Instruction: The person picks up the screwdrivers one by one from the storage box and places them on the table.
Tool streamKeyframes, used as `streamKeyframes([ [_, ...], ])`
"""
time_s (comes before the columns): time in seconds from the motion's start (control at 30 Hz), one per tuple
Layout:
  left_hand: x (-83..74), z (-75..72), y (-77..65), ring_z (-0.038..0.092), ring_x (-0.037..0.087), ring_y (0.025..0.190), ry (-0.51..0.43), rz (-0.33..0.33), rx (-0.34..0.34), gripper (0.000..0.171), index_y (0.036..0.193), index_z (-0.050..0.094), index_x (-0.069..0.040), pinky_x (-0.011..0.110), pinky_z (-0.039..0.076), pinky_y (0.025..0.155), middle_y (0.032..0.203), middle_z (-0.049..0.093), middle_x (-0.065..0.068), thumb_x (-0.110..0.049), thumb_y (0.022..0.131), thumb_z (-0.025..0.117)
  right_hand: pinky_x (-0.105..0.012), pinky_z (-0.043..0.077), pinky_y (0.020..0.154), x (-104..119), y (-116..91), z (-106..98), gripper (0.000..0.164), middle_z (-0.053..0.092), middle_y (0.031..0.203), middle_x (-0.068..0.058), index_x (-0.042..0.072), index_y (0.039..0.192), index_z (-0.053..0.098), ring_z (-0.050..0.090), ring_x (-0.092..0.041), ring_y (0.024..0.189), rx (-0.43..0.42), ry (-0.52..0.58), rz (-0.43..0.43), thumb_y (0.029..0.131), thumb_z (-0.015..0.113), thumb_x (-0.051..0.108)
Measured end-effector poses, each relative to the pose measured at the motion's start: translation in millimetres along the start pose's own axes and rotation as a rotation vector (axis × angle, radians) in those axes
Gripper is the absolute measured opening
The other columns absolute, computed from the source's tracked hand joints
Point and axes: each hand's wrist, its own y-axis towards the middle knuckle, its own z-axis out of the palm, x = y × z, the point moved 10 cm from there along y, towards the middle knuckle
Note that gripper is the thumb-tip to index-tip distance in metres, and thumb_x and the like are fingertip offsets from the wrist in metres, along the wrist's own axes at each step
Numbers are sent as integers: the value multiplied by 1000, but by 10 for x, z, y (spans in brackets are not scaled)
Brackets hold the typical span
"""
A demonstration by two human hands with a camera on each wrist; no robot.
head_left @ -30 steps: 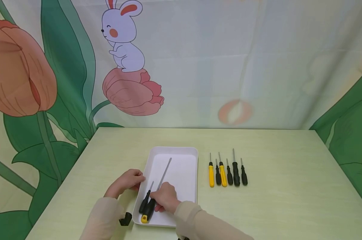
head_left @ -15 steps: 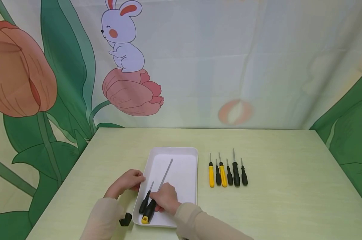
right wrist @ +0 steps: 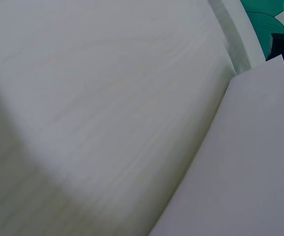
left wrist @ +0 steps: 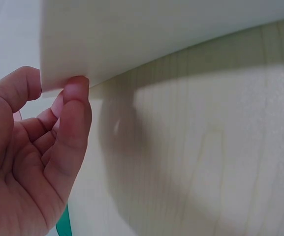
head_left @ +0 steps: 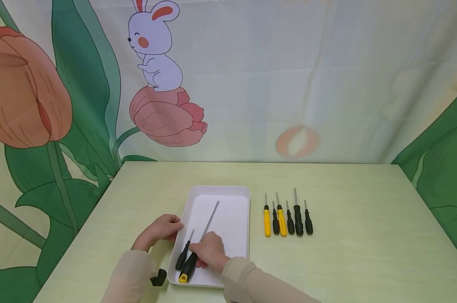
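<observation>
In the head view a white tray [head_left: 236, 227] lies on the table, and my left hand [head_left: 161, 229] pinches its left rim. The left wrist view has that hand [left wrist: 38, 142] with thumb and forefinger on either side of the tray's rim [left wrist: 132, 34]. My right hand [head_left: 210, 251] reaches inside the tray and grips a long screwdriver [head_left: 189, 266] near the top of its black handle with a yellow end. Its shaft points to the far side. A smaller black screwdriver [head_left: 182, 256] lies left of it in the tray. The right wrist view shows the tray's outer wall [right wrist: 245, 157].
Right of the tray, several yellow-handled and black screwdrivers [head_left: 290, 222] lie in a row on the pale wooden table [head_left: 349, 252], shafts pointing away. A printed curtain [head_left: 236, 84] hangs behind the table's far edge.
The long screwdriver has swung very slightly, its tip going a little to the right. My right hand has shifted barely toward me; the left hand has stayed on the rim.
</observation>
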Motion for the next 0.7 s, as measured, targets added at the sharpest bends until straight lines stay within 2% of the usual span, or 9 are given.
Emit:
streamKeyframes([
  [0.47, 9, -1, -3, 52, 15, 61, 17, -11, -3, 17, 89, 54, 2, 27, 47, 58, 75, 55, 8, -14, 86, 50, -18, 31, 29, 5, -42, -27, 22, 45, 34, 2, 10, 53, 51, 39, -6, 25, 1, 23, -14, 70, 61, 19],
  [0.7, 3, -2, -5, 51, 14, 61, 22, -9, -2, 16, 88, 54, 2, 26, 46, 57, 74, 54, 7, -14, 85, 51, -19, 32, 29, 6, -60, -48, 21, 44, 33, 2, 10, 54, 51, 39, -5, 25, -15, 35, -17, 69, 61, 20],
])
